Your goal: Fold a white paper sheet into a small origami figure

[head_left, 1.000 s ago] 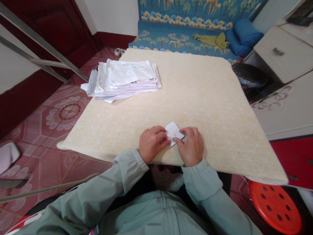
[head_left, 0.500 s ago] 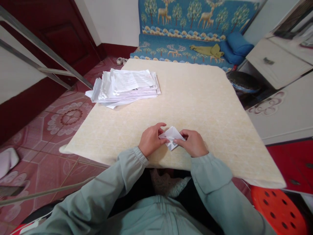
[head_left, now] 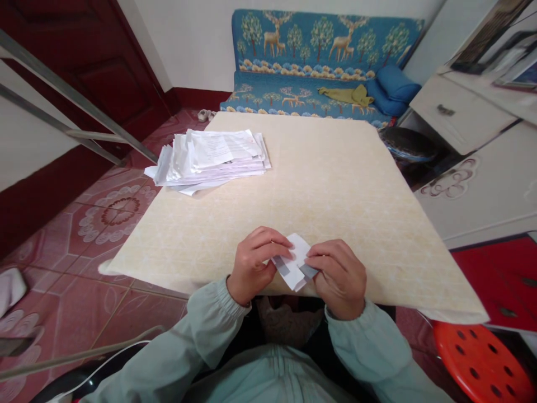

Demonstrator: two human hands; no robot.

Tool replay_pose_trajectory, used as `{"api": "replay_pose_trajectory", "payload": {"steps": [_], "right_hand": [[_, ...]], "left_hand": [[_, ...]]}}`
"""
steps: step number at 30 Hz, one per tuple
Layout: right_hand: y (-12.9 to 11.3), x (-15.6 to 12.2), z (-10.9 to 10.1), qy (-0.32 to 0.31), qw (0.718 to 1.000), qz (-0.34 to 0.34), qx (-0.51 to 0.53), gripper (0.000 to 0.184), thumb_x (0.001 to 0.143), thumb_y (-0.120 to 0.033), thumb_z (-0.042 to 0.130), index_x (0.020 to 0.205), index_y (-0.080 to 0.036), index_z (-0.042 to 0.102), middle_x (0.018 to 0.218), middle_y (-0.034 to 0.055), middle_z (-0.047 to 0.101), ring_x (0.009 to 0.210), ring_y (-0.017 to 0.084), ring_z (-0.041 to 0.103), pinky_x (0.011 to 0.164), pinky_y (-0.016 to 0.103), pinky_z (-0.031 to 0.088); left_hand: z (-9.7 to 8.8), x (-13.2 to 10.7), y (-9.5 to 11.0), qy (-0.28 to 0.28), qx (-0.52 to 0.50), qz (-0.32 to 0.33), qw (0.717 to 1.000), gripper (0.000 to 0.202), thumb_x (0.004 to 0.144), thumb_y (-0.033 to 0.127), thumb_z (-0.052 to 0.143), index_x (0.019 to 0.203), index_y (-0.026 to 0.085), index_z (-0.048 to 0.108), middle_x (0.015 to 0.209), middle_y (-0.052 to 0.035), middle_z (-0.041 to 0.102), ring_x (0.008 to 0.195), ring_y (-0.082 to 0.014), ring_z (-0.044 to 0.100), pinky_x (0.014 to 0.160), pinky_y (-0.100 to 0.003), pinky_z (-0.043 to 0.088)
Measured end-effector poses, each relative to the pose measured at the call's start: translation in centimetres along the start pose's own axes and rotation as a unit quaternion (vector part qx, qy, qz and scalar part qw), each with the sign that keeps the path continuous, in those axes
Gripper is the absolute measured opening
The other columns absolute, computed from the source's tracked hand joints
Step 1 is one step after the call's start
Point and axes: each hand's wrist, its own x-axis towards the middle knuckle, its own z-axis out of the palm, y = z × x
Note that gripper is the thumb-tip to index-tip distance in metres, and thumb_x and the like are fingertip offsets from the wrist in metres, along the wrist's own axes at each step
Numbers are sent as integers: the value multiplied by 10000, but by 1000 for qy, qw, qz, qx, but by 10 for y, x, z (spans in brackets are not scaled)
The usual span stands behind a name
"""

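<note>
A small folded piece of white paper (head_left: 296, 258) with grey printed patches is held between my two hands, near the front edge of the table. My left hand (head_left: 258, 260) pinches its left side, fingers on top and the thumb partly under it. On the other side, my right hand (head_left: 342, 274) grips the right corner with bent fingers; its thumb is mostly hidden. The paper is slightly tilted, and its lower point is towards me. Some of its folds are covered by my fingers.
A stack of printed papers (head_left: 213, 157) lies at the table's far left, some sheets overhanging the edge. The table (head_left: 327, 184) has a cream cloth. Beyond it stands a blue patterned sofa (head_left: 293, 84). A red stool (head_left: 482, 358) is at the lower right, a white cabinet (head_left: 482, 190) at the right.
The folded paper has come nearer to me and been turned, so a different face with grey patches shows. Both hands have shifted their hold, with fingers now on top.
</note>
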Motion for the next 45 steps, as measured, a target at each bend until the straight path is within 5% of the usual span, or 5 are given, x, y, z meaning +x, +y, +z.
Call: {"api": "replay_pose_trajectory", "payload": {"steps": [6, 13, 21, 28, 45], "right_hand": [[30, -3, 19, -18, 997, -56, -50, 226, 779, 8, 506, 735, -197, 591, 816, 34, 631, 781, 160, 530, 674, 308, 460], [40, -14, 24, -214, 975, 23, -49, 258, 800, -17, 450, 883, -169, 641, 934, 87, 617, 912, 207, 534, 790, 384, 489], [26, -50, 6, -224, 971, 45, -73, 481, 817, 13, 353, 1219, -160, 554, 1330, 138, 519, 1227, 238, 460, 1021, 525, 387], [5, -58, 14, -177, 965, 91, -171, 411, 888, -71, 392, 1193, -225, 621, 1247, 136, 541, 1151, 256, 470, 933, 488, 425], [-9, -48, 14, -243, 944, 92, -202, 414, 862, -74, 450, 1139, -304, 654, 1166, 102, 565, 1033, 259, 465, 866, 449, 401]], "left_hand": [[2, -1, -25, -46, 153, 44, 986, 245, 825, 38, 509, 856, 216, 675, 941, -28, 697, 925, -176, 578, 809, -354, 458], [-1, -26, -36, -214, 161, 19, 963, 309, 845, 67, 473, 1064, 190, 653, 1079, -79, 670, 1009, -195, 594, 879, -387, 505], [-7, -45, -30, -224, 83, -29, 971, 462, 812, 4, 418, 1223, 150, 571, 1307, -120, 572, 1285, -209, 468, 1057, -431, 444], [-6, -42, -29, -228, 68, -24, 971, 500, 802, -8, 413, 1248, 162, 564, 1318, -110, 567, 1310, -213, 437, 1077, -451, 419], [-4, -45, -27, -230, 52, -45, 971, 512, 817, 15, 442, 1292, 182, 533, 1347, -105, 542, 1330, -217, 409, 1098, -466, 388]]}}
